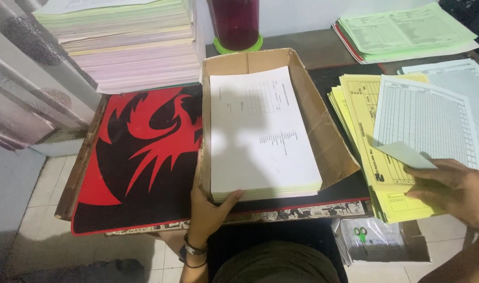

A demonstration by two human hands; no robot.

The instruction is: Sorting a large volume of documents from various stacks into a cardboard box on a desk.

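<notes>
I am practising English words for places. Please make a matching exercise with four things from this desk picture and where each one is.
Things:
1. white paper stack
2. yellow forms
3. green forms
4. red and black mat

Places:
A. far right corner of the desk
B. under the right hand
C. inside the cardboard box, touched by the left hand
D. left of the box, flat on the desk

Pairs: 1-C, 2-B, 3-A, 4-D
</notes>
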